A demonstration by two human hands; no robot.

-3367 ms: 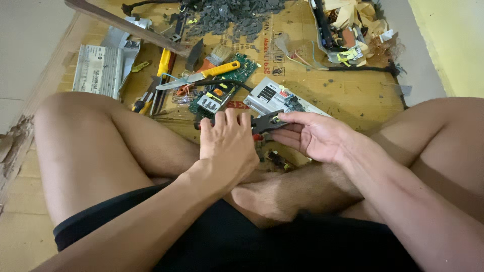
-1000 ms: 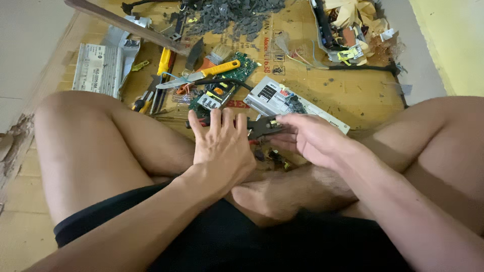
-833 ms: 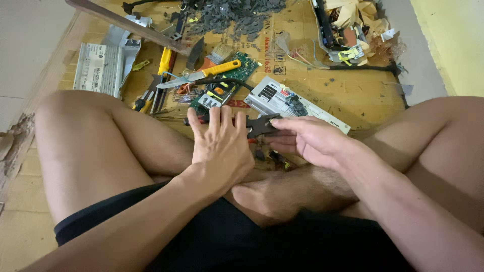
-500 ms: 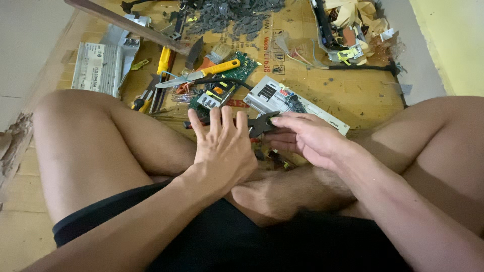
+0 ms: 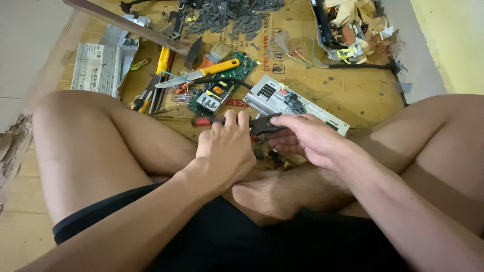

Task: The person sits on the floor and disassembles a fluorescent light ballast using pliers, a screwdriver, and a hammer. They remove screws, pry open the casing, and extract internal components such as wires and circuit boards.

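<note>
At the centre of the frame the left hand [image 5: 225,151] closes its fingers over the red-handled pliers [image 5: 252,123], while the right hand [image 5: 305,138] pinches a small dark part just beside the black jaws, though what the part is cannot be told; both sit just below the grey power supply board [image 5: 297,103]. To do this well, I judge the left grip should stay firm and level; the right fingertips keep clear of the bite; squeeze slowly.
</note>
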